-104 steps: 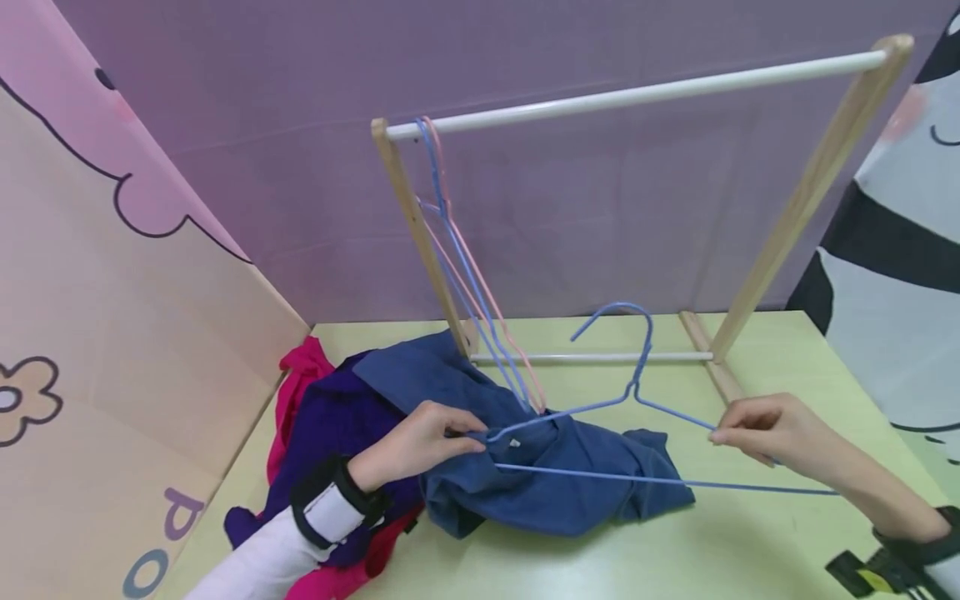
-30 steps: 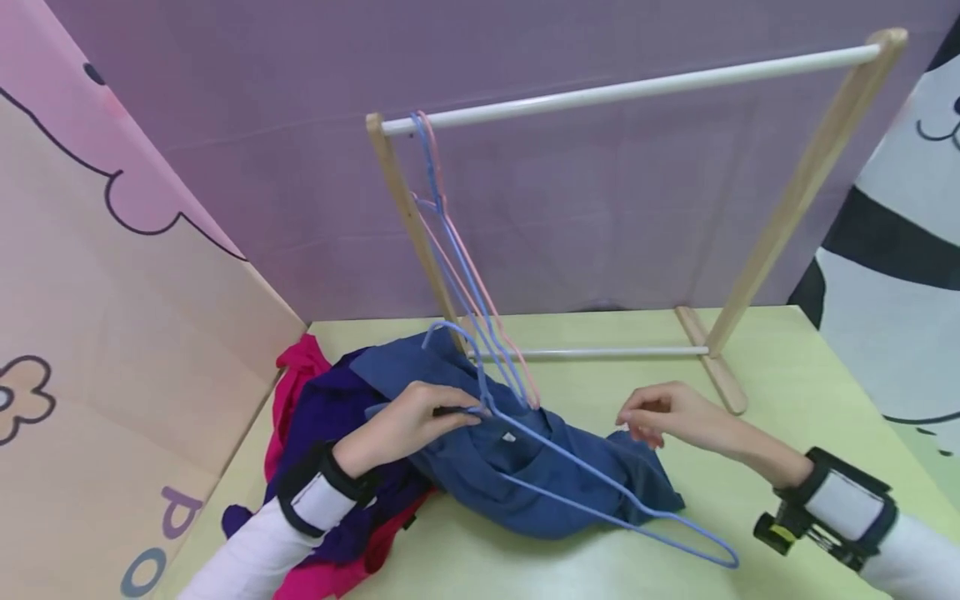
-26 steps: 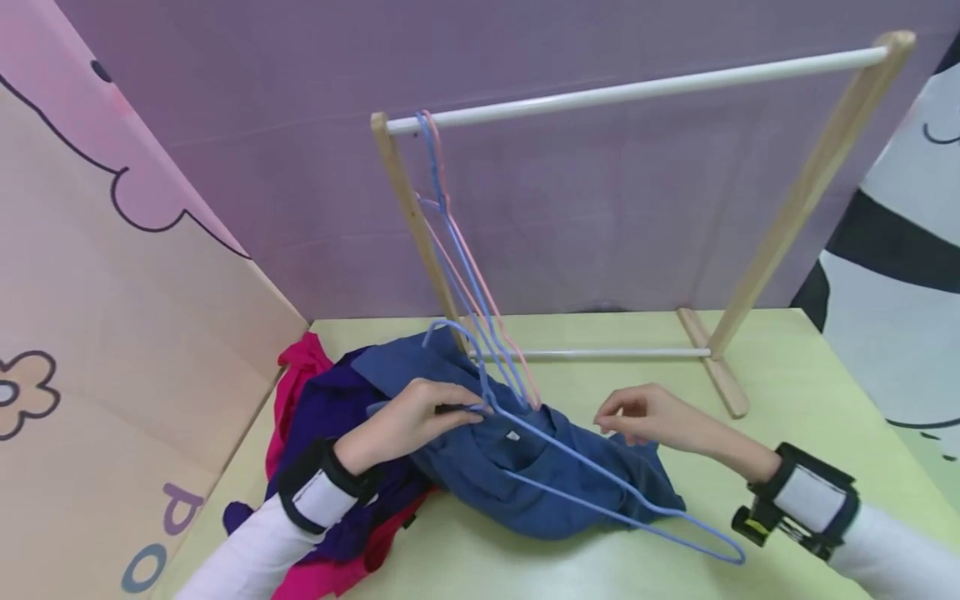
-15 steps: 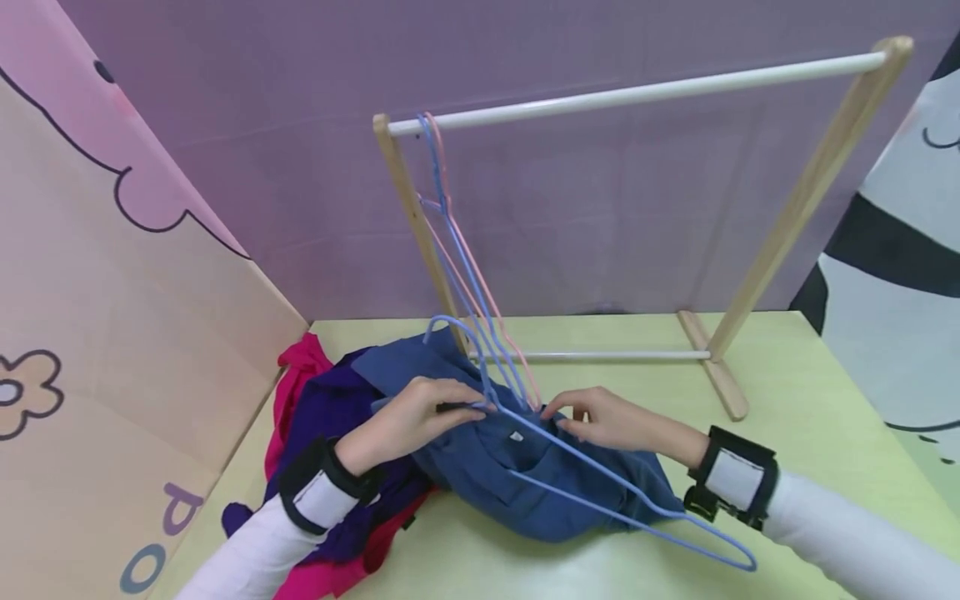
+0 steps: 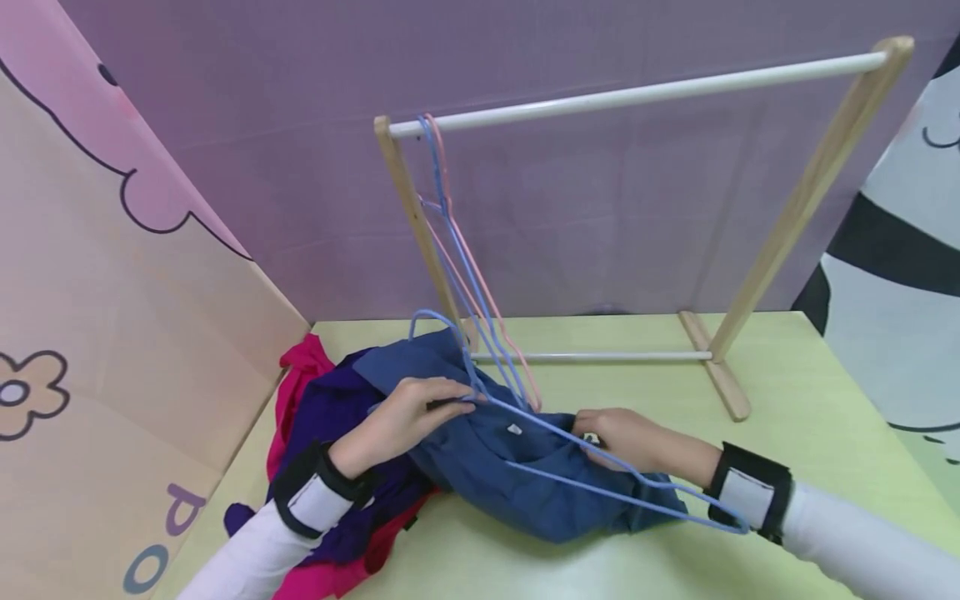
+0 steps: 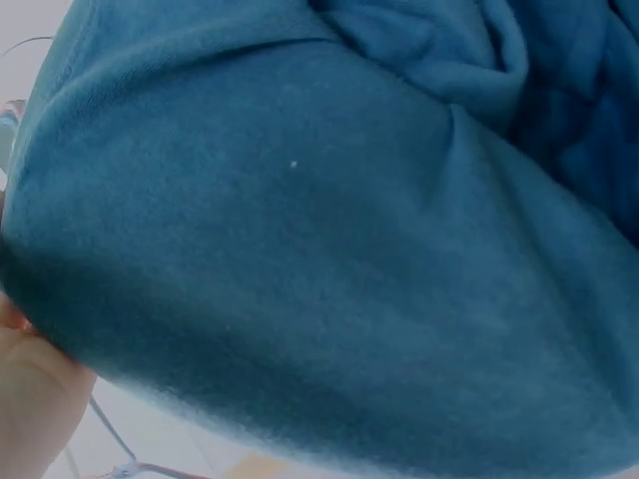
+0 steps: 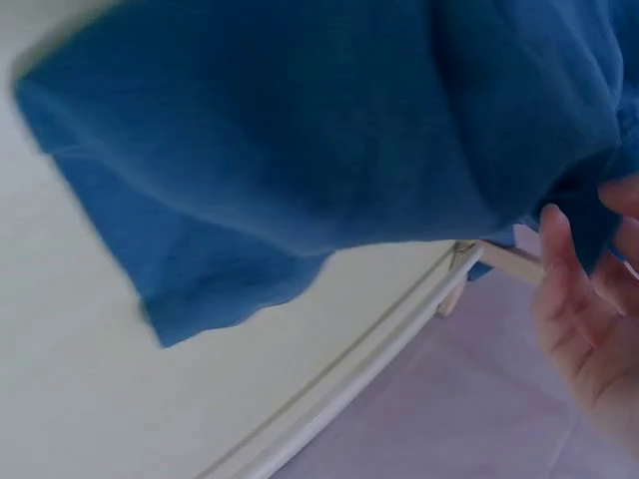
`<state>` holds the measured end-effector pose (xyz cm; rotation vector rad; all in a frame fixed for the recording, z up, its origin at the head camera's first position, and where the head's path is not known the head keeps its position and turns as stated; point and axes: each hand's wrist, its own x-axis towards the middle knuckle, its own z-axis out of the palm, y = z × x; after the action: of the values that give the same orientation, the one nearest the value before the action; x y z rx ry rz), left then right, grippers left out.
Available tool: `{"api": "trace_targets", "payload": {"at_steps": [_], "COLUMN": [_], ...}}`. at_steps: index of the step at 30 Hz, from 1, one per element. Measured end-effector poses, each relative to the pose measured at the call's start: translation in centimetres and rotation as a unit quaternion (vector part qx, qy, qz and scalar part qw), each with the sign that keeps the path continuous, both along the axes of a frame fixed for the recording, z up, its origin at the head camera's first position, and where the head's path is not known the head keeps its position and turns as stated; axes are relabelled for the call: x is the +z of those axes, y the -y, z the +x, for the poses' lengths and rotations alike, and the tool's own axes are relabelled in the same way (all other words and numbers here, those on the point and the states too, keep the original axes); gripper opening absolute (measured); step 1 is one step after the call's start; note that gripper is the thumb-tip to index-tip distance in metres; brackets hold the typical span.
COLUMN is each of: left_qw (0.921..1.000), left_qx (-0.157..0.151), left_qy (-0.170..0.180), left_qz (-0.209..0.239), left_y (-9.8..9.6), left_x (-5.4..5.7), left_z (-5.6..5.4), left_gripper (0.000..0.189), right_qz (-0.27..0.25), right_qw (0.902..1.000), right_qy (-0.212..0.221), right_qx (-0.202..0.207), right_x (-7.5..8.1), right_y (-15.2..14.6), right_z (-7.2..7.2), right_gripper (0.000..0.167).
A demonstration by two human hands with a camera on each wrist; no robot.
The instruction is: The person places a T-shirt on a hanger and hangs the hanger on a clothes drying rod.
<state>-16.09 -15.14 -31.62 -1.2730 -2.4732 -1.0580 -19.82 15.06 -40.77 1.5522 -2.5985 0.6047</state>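
My left hand (image 5: 408, 417) pinches the neckline of a dark blue shirt (image 5: 517, 500) together with a light blue clothes hanger (image 5: 555, 429), just below its hook. The hanger's left end is hidden inside the shirt; its right end lies outside, in front of my right wrist. My right hand (image 5: 618, 435) grips the right side of the shirt's neckline, behind the hanger's arm. In the right wrist view, fingers (image 7: 564, 269) meet at a fold of the blue cloth. The shirt fills most of the left wrist view, where my thumb (image 6: 40, 399) shows at the edge.
Behind stands a wooden rack with a white top rail (image 5: 637, 98). A pink hanger (image 5: 480, 279) and another blue hanger hang at its left end. Purple cloth (image 5: 333, 425) and pink-red clothing (image 5: 300, 367) lie left of the shirt, against the side wall.
The hanger has swung from level to slanting, its left end now inside the shirt. My right hand let go of the hanger, moved left and took hold of the neckline.
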Motion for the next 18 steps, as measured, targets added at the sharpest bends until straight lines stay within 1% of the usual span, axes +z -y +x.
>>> {"api": "trace_targets", "payload": {"at_steps": [1, 2, 3, 6, 7, 9, 10, 11, 13, 14, 15, 18], "left_qw": [1.0000, 0.9999, 0.9998, 0.9990, 0.9986, 0.9977, 0.9973, 0.9968, 0.9956, 0.9950, 0.9946, 0.9930], "left_qx": [0.007, 0.014, 0.021, 0.041, 0.047, 0.057, 0.062, 0.067, 0.075, 0.078, 0.081, 0.087], "left_qy": [0.002, 0.003, 0.006, 0.019, 0.023, 0.035, 0.039, 0.044, 0.055, 0.061, 0.065, 0.079], "left_qz": [0.000, -0.001, -0.001, 0.002, 0.003, 0.006, 0.008, 0.009, 0.010, 0.010, 0.010, 0.008], "left_y": [0.2, 0.3, 0.5, 1.2, 1.3, 1.6, 1.7, 1.7, 1.7, 1.7, 1.6, 1.8], "left_x": [-0.1, -0.3, -0.4, -0.8, -0.9, -1.1, -1.1, -1.1, -0.9, -0.8, -0.7, -0.6], "left_z": [0.0, 0.0, 0.0, 0.0, 0.0, 0.0, 0.0, 0.0, 0.2, 0.3, 0.3, 0.4], "left_gripper": [0.019, 0.019, 0.019, 0.020, 0.020, 0.021, 0.021, 0.021, 0.021, 0.021, 0.020, 0.020], "right_qz": [-0.005, -0.012, -0.019, -0.041, -0.046, -0.057, -0.070, -0.083, -0.114, -0.129, -0.143, -0.147], "right_qw": [0.9999, 0.9997, 0.9995, 0.9965, 0.9959, 0.9967, 0.9963, 0.9946, 0.9887, 0.9859, 0.9844, 0.9844], "right_qy": [-0.013, -0.016, -0.011, 0.036, 0.039, 0.009, -0.016, -0.050, -0.095, -0.105, -0.101, -0.081], "right_qx": [-0.005, -0.015, -0.025, -0.064, -0.067, -0.057, -0.048, -0.037, -0.019, -0.017, -0.020, -0.053], "right_x": [-0.1, -0.3, -0.3, -0.3, -0.2, 0.0, 0.1, 0.2, 0.4, 0.6, 0.7, 1.2], "right_y": [-0.4, -0.7, -1.2, -2.5, -2.9, -3.6, -3.9, -4.2, -4.7, -5.0, -5.3, -6.3], "right_z": [0.1, 0.3, 0.5, 1.4, 1.6, 2.0, 2.1, 2.2, 2.5, 2.6, 2.9, 3.6], "right_gripper": [0.009, 0.010, 0.010, 0.013, 0.013, 0.011, 0.009, 0.006, 0.002, 0.003, 0.002, 0.010]}}
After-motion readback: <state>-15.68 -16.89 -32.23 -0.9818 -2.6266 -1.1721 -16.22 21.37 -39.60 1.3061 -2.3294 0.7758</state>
